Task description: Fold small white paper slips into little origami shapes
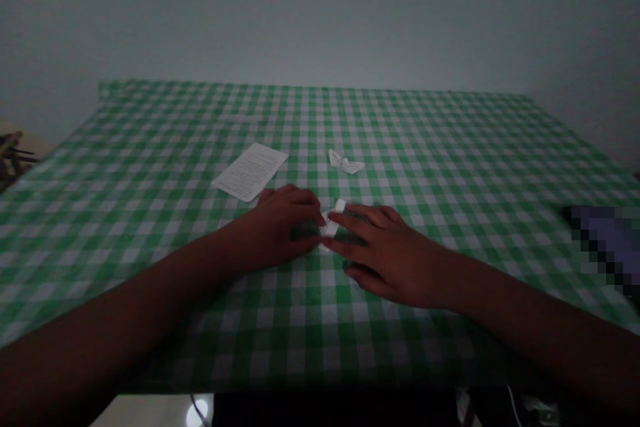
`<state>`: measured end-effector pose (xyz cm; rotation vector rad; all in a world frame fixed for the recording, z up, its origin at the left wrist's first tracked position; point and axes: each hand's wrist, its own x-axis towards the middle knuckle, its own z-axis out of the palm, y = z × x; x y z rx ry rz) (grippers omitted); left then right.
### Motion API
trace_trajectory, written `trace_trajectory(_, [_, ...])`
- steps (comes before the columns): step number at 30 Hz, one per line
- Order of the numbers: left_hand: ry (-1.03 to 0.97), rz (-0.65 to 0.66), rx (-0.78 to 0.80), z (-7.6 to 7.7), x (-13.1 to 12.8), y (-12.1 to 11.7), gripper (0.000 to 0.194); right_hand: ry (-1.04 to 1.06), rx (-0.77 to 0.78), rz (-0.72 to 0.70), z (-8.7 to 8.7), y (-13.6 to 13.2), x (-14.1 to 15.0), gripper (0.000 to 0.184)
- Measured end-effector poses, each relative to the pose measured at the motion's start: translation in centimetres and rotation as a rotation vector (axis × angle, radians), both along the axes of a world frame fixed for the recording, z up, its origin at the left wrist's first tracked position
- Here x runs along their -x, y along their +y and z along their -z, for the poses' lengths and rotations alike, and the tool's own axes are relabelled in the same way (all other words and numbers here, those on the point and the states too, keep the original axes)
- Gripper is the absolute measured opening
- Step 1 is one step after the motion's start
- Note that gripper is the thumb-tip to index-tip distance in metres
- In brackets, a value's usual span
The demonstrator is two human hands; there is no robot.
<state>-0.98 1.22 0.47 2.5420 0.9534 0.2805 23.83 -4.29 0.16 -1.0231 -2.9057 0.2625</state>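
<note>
A small folded piece of white paper [341, 205] lies on the checked tablecloth near the front middle, partly hidden under my fingers. At its left edge my left hand [285, 223] has its fingers curled, with thumb and fingertips closed on the paper. My right hand [387, 247] reaches in from the other side. Its fingers are spread and stretched out, and two fingertips press on the folded paper from above. The right thumb rests apart, lower on the cloth. Farther back stands a small folded paper boat [346, 162] with printed lines.
A green-and-white checked tablecloth [450, 147] covers the table, which reaches to a grey wall [320, 13]. Left of the boat lies a printed paper sheet [253, 170]. A dark, pixelated flat object [605, 237] is at the right edge.
</note>
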Motion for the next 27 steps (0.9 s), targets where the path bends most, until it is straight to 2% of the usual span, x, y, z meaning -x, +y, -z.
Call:
trace_trajectory(15, [0.011, 0.03, 0.024, -0.15, 0.18, 0.24, 0.02, -0.004, -0.024, 0.004, 0.18, 0.08, -0.15, 0.049])
trace_trajectory(27, [0.041, 0.002, 0.044, -0.74, -0.11, -0.28, 0.023, 0.015, -0.022, -0.001, 0.16, 0.19, -0.26, 0.05])
